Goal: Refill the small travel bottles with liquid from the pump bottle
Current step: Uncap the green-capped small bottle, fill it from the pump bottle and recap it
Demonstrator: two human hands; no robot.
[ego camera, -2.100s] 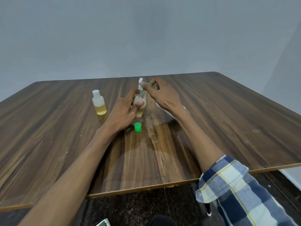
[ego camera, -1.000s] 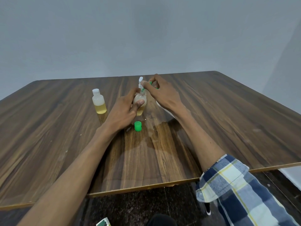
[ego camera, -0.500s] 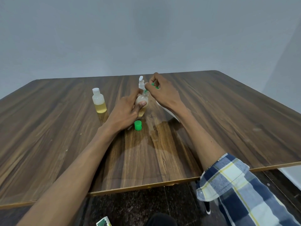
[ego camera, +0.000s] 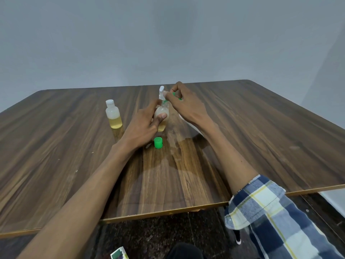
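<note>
The pump bottle (ego camera: 162, 92) shows only its white head; its body is mostly hidden behind the right hand (ego camera: 183, 107), whose fingers pinch a small green piece (ego camera: 174, 94) too covered to identify. The wooden bench (ego camera: 261, 131) meets a plain grey wall (ego camera: 168, 40). The left hand (ego camera: 144, 126) grips an open travel bottle (ego camera: 162, 116), upright mid-bench, neck up near the pump spout. Its green cap (ego camera: 158, 142) lies just in front; a capped travel bottle (ego camera: 113, 114) stands upright to the left.
</note>
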